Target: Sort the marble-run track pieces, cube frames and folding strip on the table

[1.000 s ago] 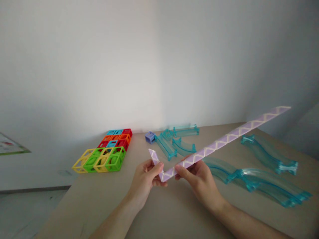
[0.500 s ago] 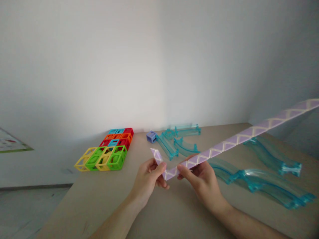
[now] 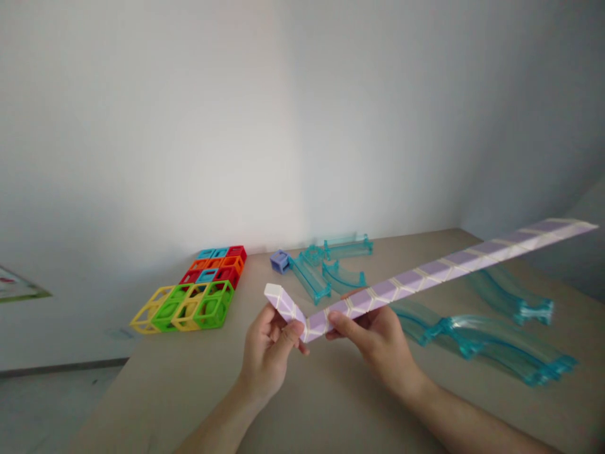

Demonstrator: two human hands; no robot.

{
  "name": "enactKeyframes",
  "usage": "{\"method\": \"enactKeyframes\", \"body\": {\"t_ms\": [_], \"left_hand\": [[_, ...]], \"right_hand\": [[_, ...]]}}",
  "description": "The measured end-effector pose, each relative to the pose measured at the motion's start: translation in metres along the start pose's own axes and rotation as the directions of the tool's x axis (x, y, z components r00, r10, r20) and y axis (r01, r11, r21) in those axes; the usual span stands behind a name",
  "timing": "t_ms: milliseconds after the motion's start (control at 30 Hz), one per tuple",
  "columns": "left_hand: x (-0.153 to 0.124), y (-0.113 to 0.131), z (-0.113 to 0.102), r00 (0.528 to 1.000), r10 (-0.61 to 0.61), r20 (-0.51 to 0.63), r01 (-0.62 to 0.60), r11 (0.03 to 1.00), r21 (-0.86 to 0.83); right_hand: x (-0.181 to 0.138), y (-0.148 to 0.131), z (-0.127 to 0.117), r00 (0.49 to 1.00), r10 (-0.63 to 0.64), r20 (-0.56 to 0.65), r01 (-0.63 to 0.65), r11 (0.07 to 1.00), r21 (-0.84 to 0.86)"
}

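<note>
A long purple and white snake puzzle (image 3: 444, 268) is held above the table, its straight part reaching up to the right edge of the view. Its short left end is bent back at an angle. My left hand (image 3: 269, 350) is closed on that bent end, thumb on top. Just right of the bend, my right hand (image 3: 373, 340) pinches the straight part between thumb and fingers.
The tan table (image 3: 331, 403) carries a flat grid of red, orange, blue, green and yellow frame cubes (image 3: 193, 290) at the back left. Clear teal track pieces (image 3: 491, 340) lie at the right, more (image 3: 326, 268) behind with a small purple block (image 3: 278, 260). A white wall stands behind.
The far end of the puzzle swung out to the right, rose, then came down a little. The bent left end has turned flatter and points further left. Both hands kept their grip.
</note>
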State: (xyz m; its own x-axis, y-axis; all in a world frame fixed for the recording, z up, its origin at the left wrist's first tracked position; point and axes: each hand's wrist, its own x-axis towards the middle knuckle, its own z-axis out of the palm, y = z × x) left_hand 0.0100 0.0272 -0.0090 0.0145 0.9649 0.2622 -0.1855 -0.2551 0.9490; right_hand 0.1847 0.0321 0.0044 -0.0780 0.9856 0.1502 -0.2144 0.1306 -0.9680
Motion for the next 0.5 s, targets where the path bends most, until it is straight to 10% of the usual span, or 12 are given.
{"method": "enactKeyframes", "body": {"t_ms": [500], "left_hand": [[0.0021, 0.0043, 0.0085, 0.971, -0.236, 0.044, 0.238, 0.969, -0.067]], "right_hand": [[-0.0036, 0.0055, 0.0058, 0.991, 0.085, 0.105, -0.084, 0.996, -0.012]]}}
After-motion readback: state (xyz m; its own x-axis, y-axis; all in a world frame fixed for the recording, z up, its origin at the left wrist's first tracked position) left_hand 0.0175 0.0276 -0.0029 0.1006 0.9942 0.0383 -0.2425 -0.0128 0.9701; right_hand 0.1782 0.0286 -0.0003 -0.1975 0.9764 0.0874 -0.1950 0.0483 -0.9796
